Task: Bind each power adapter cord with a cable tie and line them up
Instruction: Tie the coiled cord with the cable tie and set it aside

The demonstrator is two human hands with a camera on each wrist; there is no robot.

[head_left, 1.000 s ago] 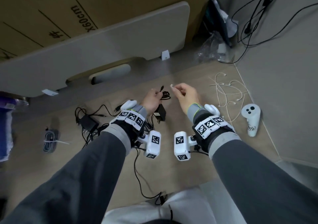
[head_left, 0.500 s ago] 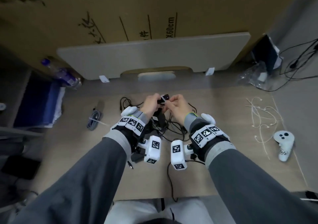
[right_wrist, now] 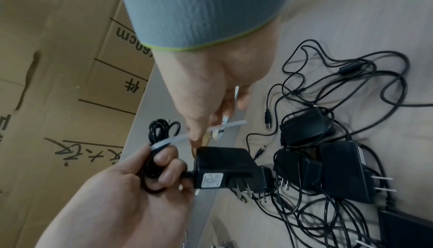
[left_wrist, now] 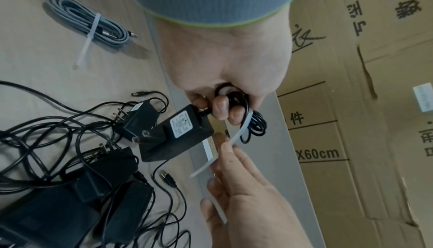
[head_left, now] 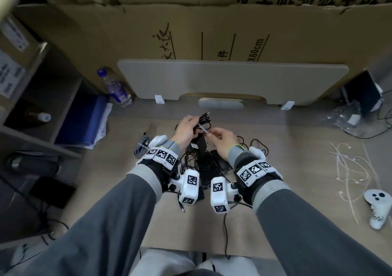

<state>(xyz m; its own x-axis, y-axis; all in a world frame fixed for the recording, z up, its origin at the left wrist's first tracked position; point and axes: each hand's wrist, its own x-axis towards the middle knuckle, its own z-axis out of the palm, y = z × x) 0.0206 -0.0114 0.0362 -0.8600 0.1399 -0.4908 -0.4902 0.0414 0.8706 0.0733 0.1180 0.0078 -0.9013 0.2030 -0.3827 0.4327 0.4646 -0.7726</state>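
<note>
My left hand (head_left: 186, 127) grips the coiled black cord (head_left: 204, 119) of a black power adapter (head_left: 198, 145), which hangs just below the fist. In the left wrist view the fingertips (left_wrist: 221, 107) curl through the coil (left_wrist: 255, 124) beside the adapter (left_wrist: 178, 131). A white cable tie (head_left: 203, 129) runs across the coil. My right hand (head_left: 220, 136) pinches the tie's free end. The right wrist view shows the tie (right_wrist: 171, 141) lying over the cord (right_wrist: 161, 128) above the adapter (right_wrist: 225, 165).
Several more black adapters with tangled cords (head_left: 210, 165) lie on the table under my hands. A grey cable bound with a tie (head_left: 142, 146) lies to the left. Loose white ties (head_left: 350, 165) and a white controller (head_left: 377, 207) are at the right. Cardboard boxes stand behind.
My hands were apart, the right one pinching the tie. They have come together, and the tie now lies across the coil in my left hand. The head view has swung left.
</note>
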